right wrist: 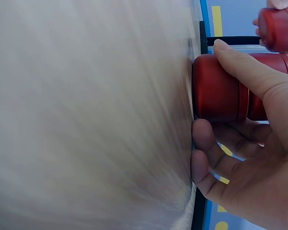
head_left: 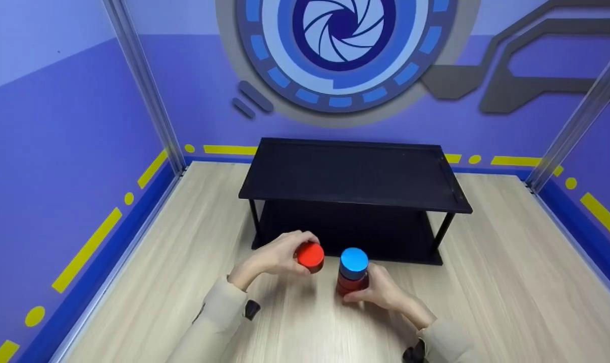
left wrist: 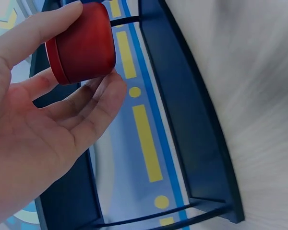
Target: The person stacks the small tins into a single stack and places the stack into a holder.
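Observation:
My left hand (head_left: pixel 279 254) pinches a small red tin (head_left: pixel 311 256) between thumb and fingers, held off the table in front of the shelf. In the left wrist view, this rounded red tin (left wrist: pixel 84 45) has a seam near one end. To its right, my right hand (head_left: pixel 383 290) grips the lower part of an upright stack with a blue tin (head_left: pixel 354 261) on top. Seen from the right wrist, a red tin (right wrist: pixel 216 91) stands on the tabletop, with a second red tin (right wrist: pixel 271 58) above it. The thumb lies along one side, fingers on the other.
Behind both hands stands a black two-tier shelf (head_left: pixel 355 174), its lower tier (head_left: pixel 345 227) close to the tabletop. The pale wooden table (head_left: pixel 516 272) is bounded by a blue left wall (head_left: pixel 72 176), a patterned back wall (head_left: pixel 193 91) and a right wall.

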